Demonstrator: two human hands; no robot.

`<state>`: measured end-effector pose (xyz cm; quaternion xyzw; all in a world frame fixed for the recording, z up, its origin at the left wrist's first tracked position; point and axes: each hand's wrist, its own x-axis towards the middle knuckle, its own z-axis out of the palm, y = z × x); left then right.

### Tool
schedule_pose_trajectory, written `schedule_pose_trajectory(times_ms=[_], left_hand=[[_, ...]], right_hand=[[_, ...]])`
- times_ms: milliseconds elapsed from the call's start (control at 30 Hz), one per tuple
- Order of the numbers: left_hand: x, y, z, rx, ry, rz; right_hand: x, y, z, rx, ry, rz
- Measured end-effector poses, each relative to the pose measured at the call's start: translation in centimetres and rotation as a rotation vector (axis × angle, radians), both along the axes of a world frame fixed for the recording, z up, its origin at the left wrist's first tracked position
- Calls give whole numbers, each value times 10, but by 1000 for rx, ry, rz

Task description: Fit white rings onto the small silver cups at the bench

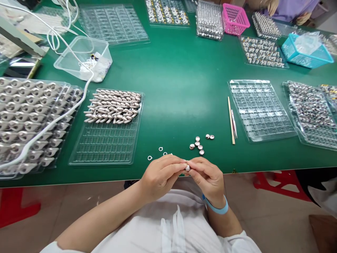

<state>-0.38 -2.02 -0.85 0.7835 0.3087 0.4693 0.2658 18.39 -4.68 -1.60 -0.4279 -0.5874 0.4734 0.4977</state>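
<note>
My left hand [163, 175] and my right hand [207, 175] meet at the table's front edge. Both are closed, fingertips pinched on one small silvery-white part [187, 168]; its exact kind is mostly hidden by the fingers. Just beyond the left hand lie several small white rings [160, 149], one partly covered by the fingers. Several small round metal caps [197, 143] are scattered beyond the right hand, with a pair [210, 136] a little farther right. A light blue band [216, 207] circles my right wrist.
Left stand trays of metal housings [34, 117] and a half-filled tray [105, 144], crossed partly by a white cable [52, 123]. A clear tub [79, 66] sits behind. Right are a wooden stick [231, 119], tweezers [234, 123] and a clear tray [260, 109]. A co-worker's hands [272, 6] show at the back.
</note>
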Motion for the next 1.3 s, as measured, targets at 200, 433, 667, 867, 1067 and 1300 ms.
schedule_pose_trajectory(times_ms=[200,433,667,867,1067,1300], left_hand=[[2,-1,-1,7,6,14],[4,-5,-3,56,12,93],[3,-4,-2,68,13,86],[1,-3,-2,55,23,102],[2,-4,-1,30,36,140],[2,-5,-2,44,46,158]], right_hand=[[0,-1,0,6,-6,-2],[-6,-2,-1,120,-105,-61],[-11,-1,4,251,-169,-110],[-10,1,4,249,-193,-74],[-8,2,5,171,-187,10],[-11,3,5,195,-182,-20]])
